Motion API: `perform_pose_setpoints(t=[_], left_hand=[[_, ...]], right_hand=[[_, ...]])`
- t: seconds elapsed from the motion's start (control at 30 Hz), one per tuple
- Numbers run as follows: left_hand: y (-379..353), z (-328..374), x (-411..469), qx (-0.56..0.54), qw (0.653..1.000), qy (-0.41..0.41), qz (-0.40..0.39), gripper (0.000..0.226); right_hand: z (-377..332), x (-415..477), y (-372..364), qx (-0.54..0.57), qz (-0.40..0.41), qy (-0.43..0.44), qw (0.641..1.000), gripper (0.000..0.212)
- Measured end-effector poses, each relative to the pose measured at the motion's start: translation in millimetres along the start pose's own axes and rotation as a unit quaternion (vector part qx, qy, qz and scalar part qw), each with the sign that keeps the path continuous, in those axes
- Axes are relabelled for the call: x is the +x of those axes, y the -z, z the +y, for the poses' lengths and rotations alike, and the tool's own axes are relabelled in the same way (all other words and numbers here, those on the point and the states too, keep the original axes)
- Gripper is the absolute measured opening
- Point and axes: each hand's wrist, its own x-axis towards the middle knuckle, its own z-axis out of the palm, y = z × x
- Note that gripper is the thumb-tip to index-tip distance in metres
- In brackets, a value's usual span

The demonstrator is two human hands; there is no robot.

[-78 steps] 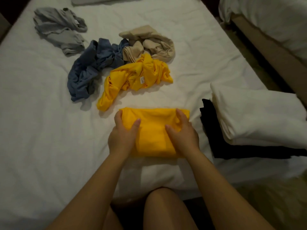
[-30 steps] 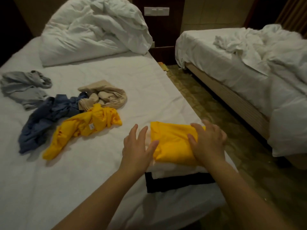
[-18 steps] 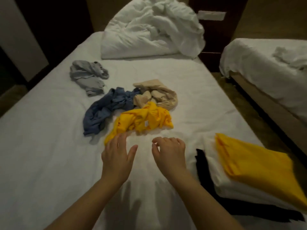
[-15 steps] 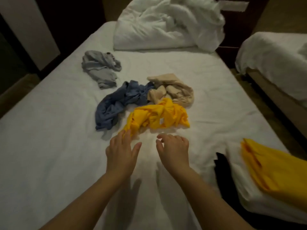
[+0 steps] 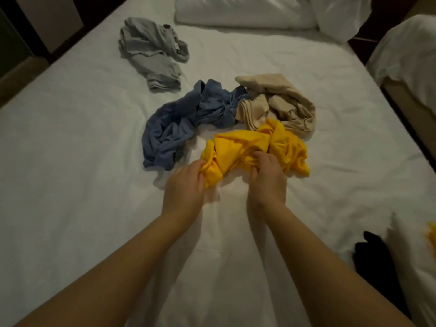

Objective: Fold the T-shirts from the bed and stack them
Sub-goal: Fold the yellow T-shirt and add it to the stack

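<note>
A crumpled yellow T-shirt (image 5: 245, 147) lies in the middle of the white bed (image 5: 70, 161). My left hand (image 5: 184, 185) grips its near left end and my right hand (image 5: 265, 175) grips its near middle, fingers curled into the cloth. Behind it lie a crumpled blue T-shirt (image 5: 184, 121), a beige T-shirt (image 5: 283, 102) and, further back, a grey T-shirt (image 5: 151, 53). The stack of folded shirts sits at the right edge: a black one (image 5: 375, 256) under a white one (image 5: 410, 260), with a sliver of the folded yellow one (image 5: 433, 234) on top.
A bunched white duvet (image 5: 259, 10) lies at the head of the bed. A second bed (image 5: 405, 50) stands to the right across a narrow dark floor gap. Dark furniture borders the bed's left side.
I set the folded yellow shirt on the stack at the right, then both hands moved to the bed's middle and took hold of the crumpled yellow T-shirt. My view swung left and down.
</note>
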Motion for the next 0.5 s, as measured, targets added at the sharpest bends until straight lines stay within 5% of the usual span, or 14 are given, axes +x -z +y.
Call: perform_pose_setpoints(t=[0.2,0.5], left_hand=[[48.8,30.6,-50.5,-0.043,0.997,0.027,0.056,0.031],[116.2,85.1,-175.5,-0.062,0.994,0.077,0.055,0.027]], right_hand=[[-20.4,-57.3,56.3,0.177,0.066,-0.079,0.979,0.035],[-93.5,-171.0,175.6,0.469,0.081,-0.100,0.874,0.027]])
